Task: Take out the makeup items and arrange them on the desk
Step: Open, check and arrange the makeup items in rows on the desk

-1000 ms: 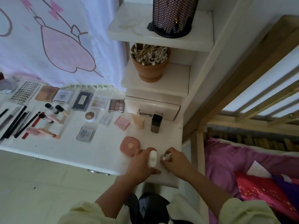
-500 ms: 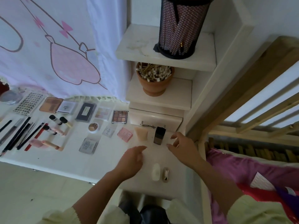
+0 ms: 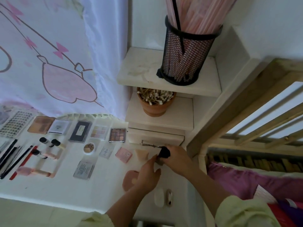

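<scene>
Now right hand (image 3: 179, 159) fingers grip black-capped bottle (image 3: 164, 152), earlier untouched; left hand (image 3: 147, 176) at base, grip unclear.

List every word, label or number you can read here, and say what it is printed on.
No text reads clearly.
White box: dark print, blurred.
Black palette: small white label, too small.
Round compact: two large letters, unclear.
Clear packet and grey packet: print blurred.
Black-capped bottle in the right hand: no print visible.
</scene>
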Demonstrator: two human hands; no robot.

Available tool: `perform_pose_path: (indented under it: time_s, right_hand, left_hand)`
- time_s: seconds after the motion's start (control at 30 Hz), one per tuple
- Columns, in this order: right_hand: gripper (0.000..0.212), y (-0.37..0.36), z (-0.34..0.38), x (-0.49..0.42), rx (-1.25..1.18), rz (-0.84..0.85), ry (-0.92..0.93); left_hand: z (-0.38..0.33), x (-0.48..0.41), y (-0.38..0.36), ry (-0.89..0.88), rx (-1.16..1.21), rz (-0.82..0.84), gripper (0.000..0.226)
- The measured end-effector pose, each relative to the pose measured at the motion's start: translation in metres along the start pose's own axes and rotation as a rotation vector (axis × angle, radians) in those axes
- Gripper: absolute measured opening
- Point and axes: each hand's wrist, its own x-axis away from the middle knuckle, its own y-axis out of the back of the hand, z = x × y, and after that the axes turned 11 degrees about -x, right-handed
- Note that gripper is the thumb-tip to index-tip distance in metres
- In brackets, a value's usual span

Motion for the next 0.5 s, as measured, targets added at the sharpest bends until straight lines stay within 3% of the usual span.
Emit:
perform_pose_path:
  time_s: [0.07, 0.2, 0.27, 0.37, 0.5]
  right_hand:
    - [0.019, 0.008, 0.000, 0.004, -0.005, -0.027, -0.005]
    - [0.031, 0.023, 0.013, 0.022, -0.053, -0.077, 0.026]
    - [0.026, 0.030, 0.021, 0.030, -0.095, -0.100, 0.038]
    - [0.036, 0.034, 0.031, 0.037, -0.144, -0.117, 0.044]
    - [0.038, 0.037, 0.043, 0.041, -0.164, -0.139, 0.061]
  left_hand:
    - [0.000, 0.001, 0.002, -0.026, 0.004, 0.002, 0.046]
    - [0.003, 0.010, 0.009, -0.094, -0.017, -0.070, 0.052]
    - [0.001, 0.017, 0.012, -0.132, -0.025, -0.115, 0.049]
    - [-0.003, 0.026, 0.019, -0.196, -0.063, -0.182, 0.035]
    - [-0.003, 0.027, 0.029, -0.221, -0.056, -0.138, 0.036]
